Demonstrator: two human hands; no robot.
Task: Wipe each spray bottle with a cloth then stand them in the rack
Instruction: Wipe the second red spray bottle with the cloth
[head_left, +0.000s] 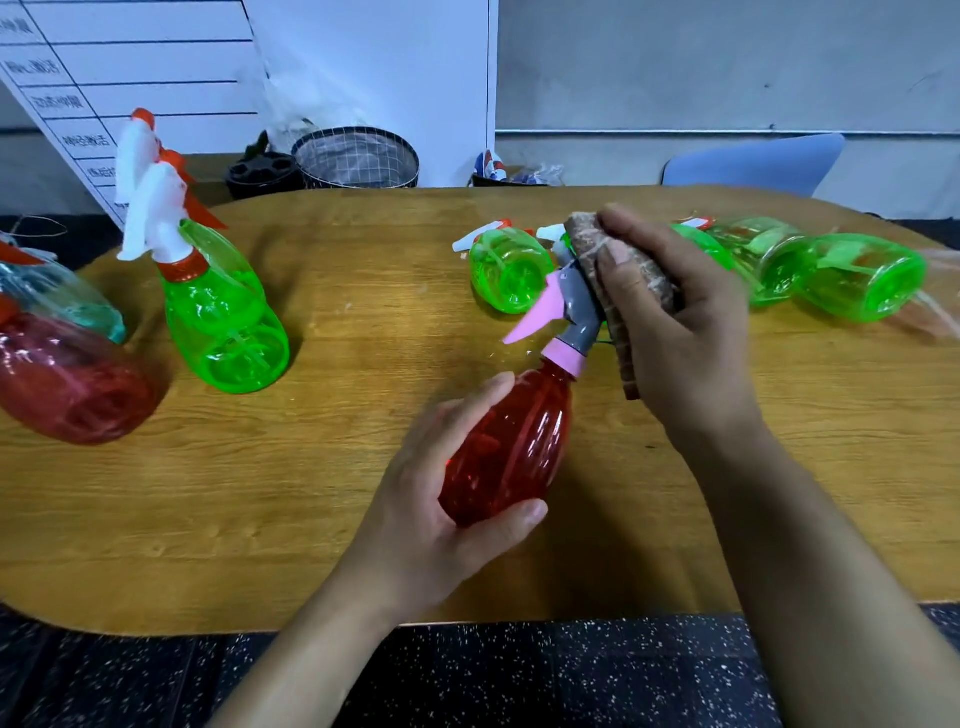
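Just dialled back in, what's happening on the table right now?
A person is wiping bottles. The left hand grips the body of a red translucent plastic spray bottle, tilted above the wooden table. The right hand presses a folded brown cloth against its grey and pink trigger head. Several green plastic spray bottles lie on their sides behind; one green bottle stands at left. No rack is clearly visible.

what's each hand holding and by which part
Left hand grips the red spray bottle by its body; right hand holds the folded cloth against its grey spray head.
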